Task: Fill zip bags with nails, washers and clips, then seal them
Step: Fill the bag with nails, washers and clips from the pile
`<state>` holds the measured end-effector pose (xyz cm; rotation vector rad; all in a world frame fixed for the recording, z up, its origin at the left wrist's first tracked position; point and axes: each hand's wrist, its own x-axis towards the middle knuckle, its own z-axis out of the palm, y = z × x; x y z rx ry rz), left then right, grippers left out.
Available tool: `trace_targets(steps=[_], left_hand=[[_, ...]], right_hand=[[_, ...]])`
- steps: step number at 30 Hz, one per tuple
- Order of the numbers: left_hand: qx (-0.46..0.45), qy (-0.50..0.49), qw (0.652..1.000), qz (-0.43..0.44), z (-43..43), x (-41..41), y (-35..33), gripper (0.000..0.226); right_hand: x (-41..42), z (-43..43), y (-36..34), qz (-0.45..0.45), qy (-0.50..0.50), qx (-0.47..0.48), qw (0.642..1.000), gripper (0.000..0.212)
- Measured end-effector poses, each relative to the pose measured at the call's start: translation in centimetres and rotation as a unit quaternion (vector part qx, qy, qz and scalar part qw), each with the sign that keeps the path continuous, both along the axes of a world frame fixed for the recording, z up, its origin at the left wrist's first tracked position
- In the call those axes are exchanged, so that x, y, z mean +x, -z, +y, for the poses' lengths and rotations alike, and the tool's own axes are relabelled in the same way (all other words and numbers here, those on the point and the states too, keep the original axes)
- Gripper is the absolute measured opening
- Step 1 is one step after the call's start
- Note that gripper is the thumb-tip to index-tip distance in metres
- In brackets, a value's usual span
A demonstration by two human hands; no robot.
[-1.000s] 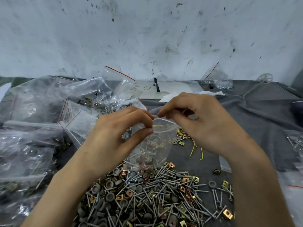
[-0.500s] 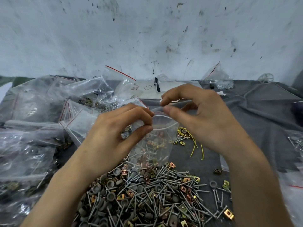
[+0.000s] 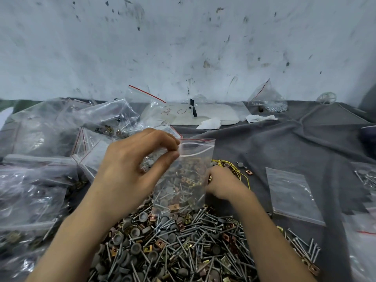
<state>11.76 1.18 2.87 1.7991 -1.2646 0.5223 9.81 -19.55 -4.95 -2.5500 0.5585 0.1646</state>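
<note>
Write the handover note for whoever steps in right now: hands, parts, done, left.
Left hand pinches the top corner of the zip bag, held upright over the pile of nails, washers and clips.
Right hand sits low beside the bag, fingers curled; what it holds is hidden.
Done: filled bags heaped at left.
Left: I cannot tell whether this bag is sealed; check it. An empty bag lies at right.
</note>
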Motion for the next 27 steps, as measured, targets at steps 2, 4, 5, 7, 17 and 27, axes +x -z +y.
trace_targets(steps=[2,4,5,7,17,27], left_hand=[[0.007,0.002,1.000,-0.004,-0.1,0.0,0.1,0.018],[0.014,0.003,1.000,-0.009,-0.1,0.0,0.1,0.020],[0.017,0.003,1.000,-0.011,-0.1,-0.1,0.1,0.021],[0.020,0.002,1.000,-0.015,-0.1,-0.1,0.0,0.021],[0.030,0.004,0.999,-0.012,-0.2,-0.4,0.0,0.022],[0.037,0.002,0.999,-0.008,-0.2,-0.4,0.0,0.022]], right_hand=[[0.6,0.3,1.0,-0.011,0.032,-0.016,0.999,0.018],[1.0,0.4,1.6,-0.019,0.041,-0.050,0.998,0.016],[1.1,0.5,1.7,-0.026,0.042,-0.063,0.997,0.015],[1.3,0.6,2.0,-0.037,0.045,-0.071,0.996,0.013],[1.6,-0.8,2.2,-0.032,-0.057,0.000,0.998,0.021],[-1.5,-1.4,-4.0,-0.278,-0.009,0.242,0.930,0.014]])
